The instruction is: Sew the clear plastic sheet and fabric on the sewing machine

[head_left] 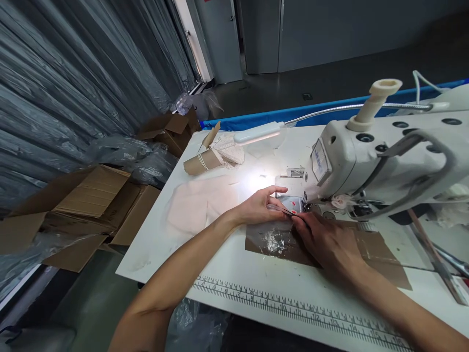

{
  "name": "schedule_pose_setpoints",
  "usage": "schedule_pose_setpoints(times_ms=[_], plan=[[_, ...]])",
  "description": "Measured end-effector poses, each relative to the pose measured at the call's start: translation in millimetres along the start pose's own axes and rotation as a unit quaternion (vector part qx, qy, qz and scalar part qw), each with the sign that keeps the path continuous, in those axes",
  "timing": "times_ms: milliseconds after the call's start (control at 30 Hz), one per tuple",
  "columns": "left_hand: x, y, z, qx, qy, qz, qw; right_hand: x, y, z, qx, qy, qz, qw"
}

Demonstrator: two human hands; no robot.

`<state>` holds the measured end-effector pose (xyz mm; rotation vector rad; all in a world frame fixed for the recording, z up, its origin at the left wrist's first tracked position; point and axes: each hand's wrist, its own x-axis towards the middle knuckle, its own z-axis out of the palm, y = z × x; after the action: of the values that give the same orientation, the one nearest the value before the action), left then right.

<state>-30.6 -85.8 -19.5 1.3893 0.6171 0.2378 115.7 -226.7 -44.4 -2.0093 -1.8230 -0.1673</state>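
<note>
Both hands meet just in front of the sewing machine (337, 156), close to its needle area. Between the fingers of my left hand (258, 204) is the folded edge of a piece of thin sheer fabric (273, 226). My right hand (328, 239) pinches the same edge from the right, thumb and index finger together. The sheer fabric spreads shiny and translucent over a brown paper sheet (304, 256). Just beyond the fingertips lies a pale patch with small red marks (293, 204). The needle and presser foot are mostly hidden.
A lit lamp (260, 133) hangs over the white table (157, 259). Pale pink fabric (190, 205) and a tied brown roll (201, 162) lie left. A ruler strip (271, 300) runs along the front edge. Scissors (449, 259) rest right; open cardboard boxes (95, 195) stand left.
</note>
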Motion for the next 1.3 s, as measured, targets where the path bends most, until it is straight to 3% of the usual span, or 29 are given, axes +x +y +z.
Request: schedule_pose_setpoints(times_ms=[567, 767, 867, 967, 1100, 1200, 1300], plan=[[-3, 2, 2, 0.012, -0.012, 0.0, 1.0, 7, 1, 1, -0.002, -0.042, 0.043, 0.998], [-6, 3, 0, 0.054, -0.037, 0.026, 0.997, 8, 2, -5, 0.145, -0.072, 0.096, 0.982], [-10, 5, -6, 0.136, -0.059, 0.045, 0.988, 7, 1, -9, 0.223, -0.079, 0.111, 0.965], [-15, 17, -16, 0.279, -0.047, 0.089, 0.955, 5, 4, -17, 0.247, -0.113, 0.097, 0.958], [-13, 41, -31, 0.439, 0.017, 0.137, 0.888, -5, 28, -25, 0.168, -0.115, -0.015, 0.979], [6, 48, -41, 0.541, 0.054, 0.1, 0.833, -18, 56, -27, 0.066, -0.069, -0.033, 0.995], [34, 45, -46, 0.625, 0.058, 0.033, 0.777, -33, 82, -26, -0.006, -0.052, 0.029, 0.998]])
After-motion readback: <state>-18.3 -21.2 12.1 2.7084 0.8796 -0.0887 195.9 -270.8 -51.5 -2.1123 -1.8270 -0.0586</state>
